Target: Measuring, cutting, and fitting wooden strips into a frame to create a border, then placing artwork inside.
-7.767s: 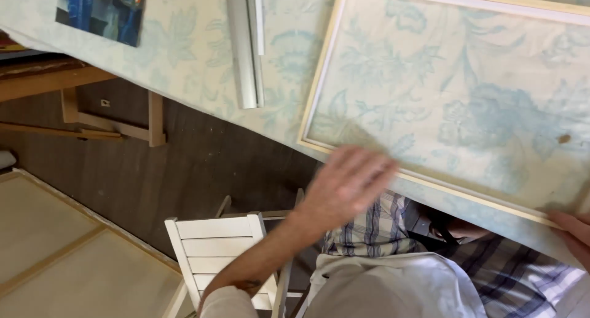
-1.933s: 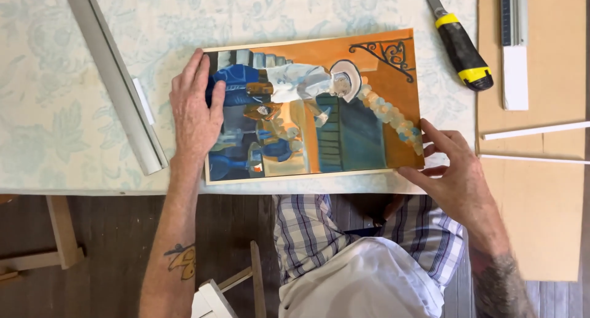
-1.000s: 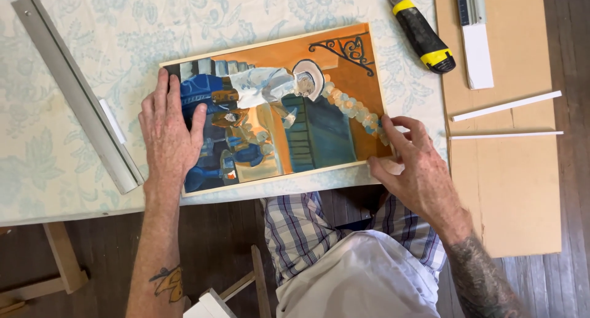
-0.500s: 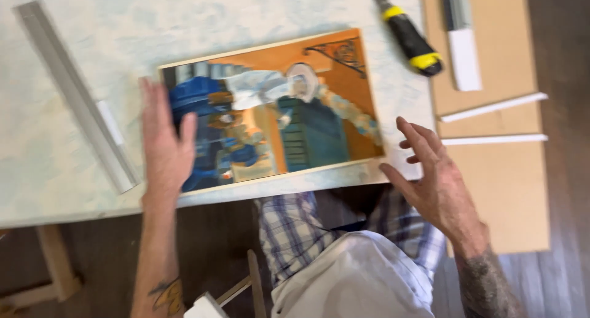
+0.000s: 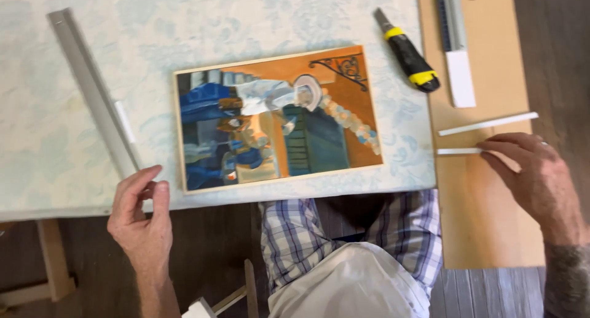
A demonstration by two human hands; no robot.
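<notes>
Desk [image 5: 55, 140]: covered in a pale floral cloth, its near edge running across the view.
Cardboard sheet [image 5: 485, 219]: brown, lying along the desk's right end.
Painting [image 5: 276, 118]: orange and blue panel, flat on the cloth, slightly tilted, free of both hands.
Metal ruler [image 5: 92, 90]: long grey bar, slanting left of the painting.
Right hand [image 5: 531, 176]: palm down over the cardboard, forearm coming in from the lower right, fingers stretched leftward and loosely together, fingertips touching the end of the lower white strip [image 5: 458, 151].
Left hand [image 5: 142, 216]: at the desk's near edge, fingers relaxed and slightly apart, holding nothing, near the ruler's lower end.
Utility knife [image 5: 407, 58]: black and yellow, above the painting's right corner.
Upper white strip [image 5: 488, 123]: just above the lower one.
</notes>
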